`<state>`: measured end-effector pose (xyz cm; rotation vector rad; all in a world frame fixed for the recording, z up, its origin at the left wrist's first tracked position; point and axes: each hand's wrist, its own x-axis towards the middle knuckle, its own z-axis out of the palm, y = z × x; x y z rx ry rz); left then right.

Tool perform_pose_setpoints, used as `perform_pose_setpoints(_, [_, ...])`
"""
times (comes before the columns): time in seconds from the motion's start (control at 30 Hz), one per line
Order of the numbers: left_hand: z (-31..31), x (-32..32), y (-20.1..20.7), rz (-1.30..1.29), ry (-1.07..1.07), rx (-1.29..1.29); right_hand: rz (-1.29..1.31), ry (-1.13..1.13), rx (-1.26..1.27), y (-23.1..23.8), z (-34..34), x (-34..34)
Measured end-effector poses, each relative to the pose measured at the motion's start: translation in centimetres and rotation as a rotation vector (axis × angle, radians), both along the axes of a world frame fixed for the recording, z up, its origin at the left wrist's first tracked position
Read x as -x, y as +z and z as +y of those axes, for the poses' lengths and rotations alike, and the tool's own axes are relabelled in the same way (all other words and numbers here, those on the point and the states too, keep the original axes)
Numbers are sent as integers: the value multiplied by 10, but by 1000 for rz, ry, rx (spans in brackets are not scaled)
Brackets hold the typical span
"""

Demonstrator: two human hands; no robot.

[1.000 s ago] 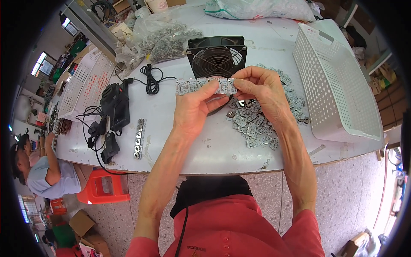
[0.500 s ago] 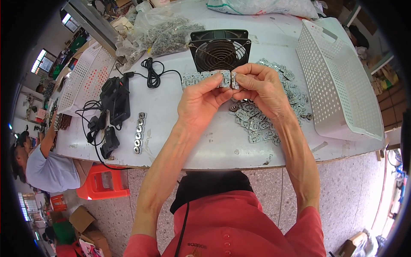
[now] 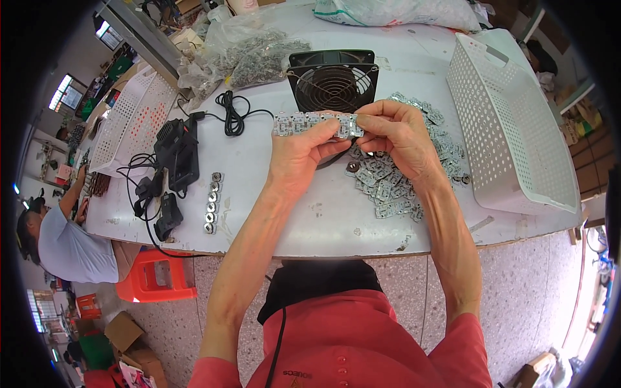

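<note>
Clock positions taken from the plate strip (image 3: 290,125), which we find held up level in front of the black fan (image 3: 333,90). Left hand (image 3: 292,158): gripping the strip, thumb across its face, fingers curled behind. Right hand (image 3: 402,134): thumb and fingertips closed in a pinch on its right end. We cannot tell whether the strip is one piece or several.

At 4 o'clock, a loose heap of plates (image 3: 390,187); at 8, a row of round-topped parts (image 3: 212,204) lies separately. We judge little done: one row set apart, one strip in hand, the large heap left.

Farther out: white basket (image 3: 475,132) at 3, black adapter (image 3: 180,152) near 9, bagged metal parts (image 3: 265,64) between 10 and 11.
</note>
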<state>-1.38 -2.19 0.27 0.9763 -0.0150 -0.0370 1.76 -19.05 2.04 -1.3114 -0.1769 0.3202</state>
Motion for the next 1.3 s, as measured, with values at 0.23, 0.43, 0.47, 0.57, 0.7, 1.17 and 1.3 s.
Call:
perform_pose_setpoints(0.23, [-1, -3, -3, -124, 138, -255, 17, 10, 32, -5, 2, -3])
perform_pose_setpoints(0.43, [1, -8, -6, -197, 181, -422, 14, 11, 60, -9, 3, -8])
perform_pose_setpoints(0.47, [2, -9, -7, -205, 176, -436, 25, 12, 62, -10, 3, -8])
perform_pose_setpoints(0.57, [5, -10, -8, -186, 164, -433, 25, 19, 66, -10, 5, -9])
perform_pose_setpoints(0.7, [4, -12, -9, -184, 159, -413, 18, 14, 71, -12, 4, -9])
perform_pose_setpoints(1.17, [5, -11, -6, -99, 114, -227, 24, 7, 19, -12, 1, -8])
perform_pose_setpoints(1.3, [3, -9, -3, -96, 97, -248, 32, -1, 18, -11, 1, -8])
